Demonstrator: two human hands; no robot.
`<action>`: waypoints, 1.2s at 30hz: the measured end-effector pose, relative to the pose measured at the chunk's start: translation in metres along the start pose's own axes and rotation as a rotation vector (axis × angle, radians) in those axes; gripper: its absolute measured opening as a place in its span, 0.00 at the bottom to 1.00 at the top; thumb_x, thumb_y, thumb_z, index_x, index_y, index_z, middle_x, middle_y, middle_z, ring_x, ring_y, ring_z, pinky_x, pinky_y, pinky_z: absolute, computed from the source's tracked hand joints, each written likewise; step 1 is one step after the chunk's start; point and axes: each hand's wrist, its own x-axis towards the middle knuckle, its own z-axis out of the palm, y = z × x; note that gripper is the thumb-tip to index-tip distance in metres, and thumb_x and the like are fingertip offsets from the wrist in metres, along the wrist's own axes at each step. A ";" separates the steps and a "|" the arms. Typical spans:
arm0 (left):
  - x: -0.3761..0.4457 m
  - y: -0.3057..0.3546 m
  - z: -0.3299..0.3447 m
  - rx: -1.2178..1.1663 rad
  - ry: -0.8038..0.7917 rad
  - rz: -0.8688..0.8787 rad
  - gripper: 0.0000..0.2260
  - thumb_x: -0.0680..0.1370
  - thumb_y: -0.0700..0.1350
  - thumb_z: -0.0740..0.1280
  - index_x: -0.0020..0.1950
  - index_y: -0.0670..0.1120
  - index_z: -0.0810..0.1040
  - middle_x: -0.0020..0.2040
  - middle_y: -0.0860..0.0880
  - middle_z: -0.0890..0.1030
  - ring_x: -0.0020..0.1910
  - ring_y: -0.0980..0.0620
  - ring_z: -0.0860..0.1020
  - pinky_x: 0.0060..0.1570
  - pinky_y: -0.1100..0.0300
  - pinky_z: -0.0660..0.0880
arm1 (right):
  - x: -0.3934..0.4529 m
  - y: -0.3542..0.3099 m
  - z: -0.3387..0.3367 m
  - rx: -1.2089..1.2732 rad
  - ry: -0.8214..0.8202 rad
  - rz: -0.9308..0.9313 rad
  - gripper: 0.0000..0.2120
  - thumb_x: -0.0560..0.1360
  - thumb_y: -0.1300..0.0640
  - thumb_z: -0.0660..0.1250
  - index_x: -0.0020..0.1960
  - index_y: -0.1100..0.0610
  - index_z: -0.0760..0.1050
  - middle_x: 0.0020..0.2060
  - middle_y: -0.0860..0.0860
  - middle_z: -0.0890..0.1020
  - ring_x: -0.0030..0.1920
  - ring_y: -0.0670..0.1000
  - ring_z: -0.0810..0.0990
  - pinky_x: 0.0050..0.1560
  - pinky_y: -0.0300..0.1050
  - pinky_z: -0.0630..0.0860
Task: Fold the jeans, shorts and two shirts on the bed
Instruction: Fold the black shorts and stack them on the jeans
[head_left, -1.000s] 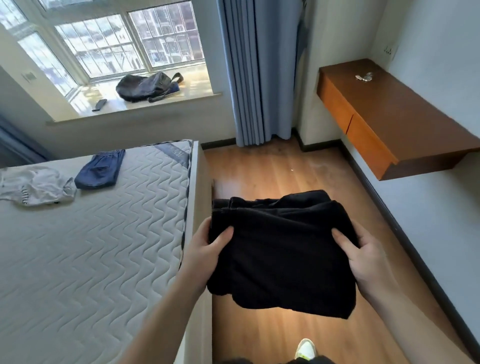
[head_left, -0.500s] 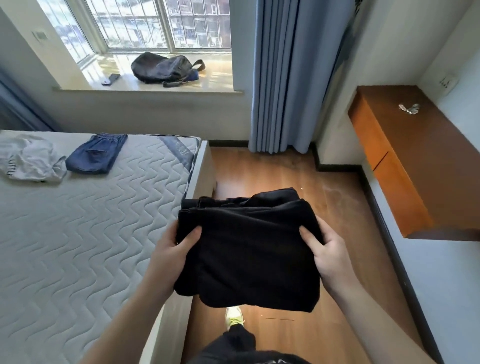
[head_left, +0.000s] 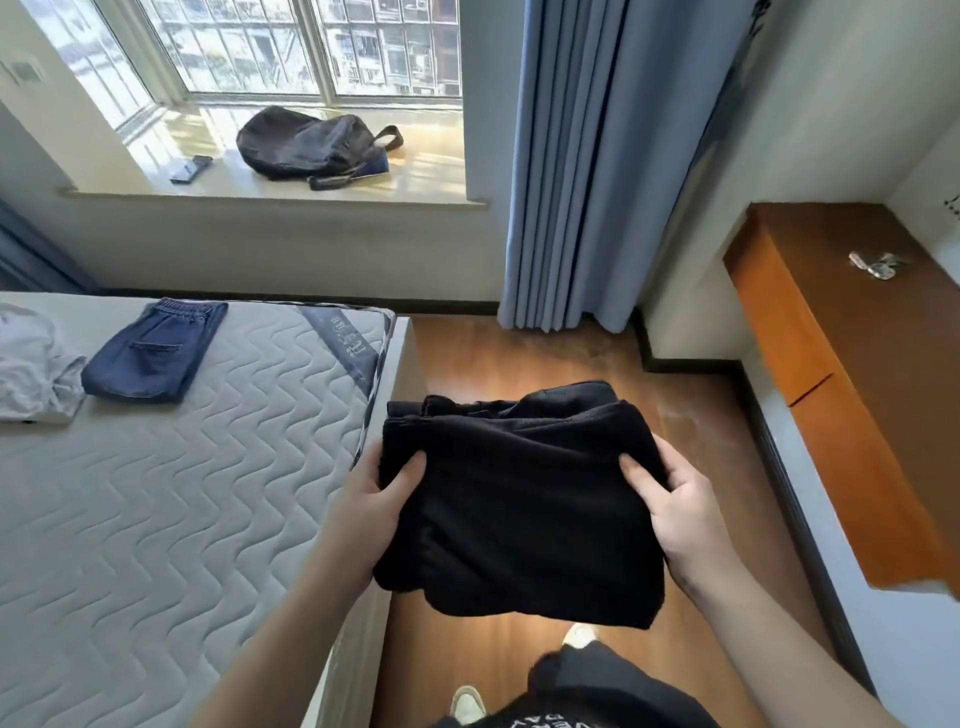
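Both hands hold a folded black garment (head_left: 524, 499) in the air over the wooden floor (head_left: 519, 358), just right of the bed (head_left: 156, 519). The left hand (head_left: 371, 501) pinches its left edge, thumb on top; the right hand (head_left: 680, 512) grips its right edge likewise. Folded blue jeans (head_left: 153, 356) lie on the far mattress, touching a crumpled white shirt (head_left: 31, 364) at the left.

the folded garment (head_left: 519, 499) held up in the air is plain black. the folded jeans (head_left: 153, 353) on the bed are dark blue. the shirt (head_left: 31, 364) beside them is pale grey-white. the mattress (head_left: 156, 493) is light grey with a wavy zigzag stitch pattern. the curtain (head_left: 597, 156) is blue-grey. the floor (head_left: 519, 353) is warm brown wood. the wall shelf (head_left: 857, 364) is orange-brown. the backpack (head_left: 311, 143) is dark grey.
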 end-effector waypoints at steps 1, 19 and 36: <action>0.015 0.002 0.007 0.006 -0.005 -0.006 0.12 0.77 0.58 0.69 0.60 0.62 0.78 0.56 0.57 0.83 0.55 0.58 0.81 0.59 0.49 0.77 | 0.016 0.000 -0.004 0.001 0.008 0.012 0.12 0.78 0.52 0.68 0.59 0.37 0.78 0.54 0.38 0.83 0.53 0.39 0.82 0.49 0.35 0.78; 0.257 0.083 0.109 0.087 0.104 0.007 0.16 0.74 0.61 0.67 0.60 0.61 0.78 0.56 0.55 0.84 0.56 0.56 0.81 0.58 0.49 0.76 | 0.318 -0.039 -0.049 -0.054 -0.160 0.074 0.18 0.76 0.48 0.69 0.65 0.43 0.74 0.57 0.38 0.82 0.57 0.40 0.80 0.57 0.42 0.77; 0.491 0.123 0.032 0.208 0.251 0.061 0.08 0.79 0.53 0.68 0.58 0.61 0.77 0.53 0.63 0.83 0.53 0.65 0.80 0.52 0.62 0.75 | 0.572 -0.097 0.095 -0.042 -0.236 0.001 0.12 0.77 0.54 0.70 0.58 0.40 0.79 0.54 0.41 0.84 0.56 0.43 0.82 0.63 0.49 0.75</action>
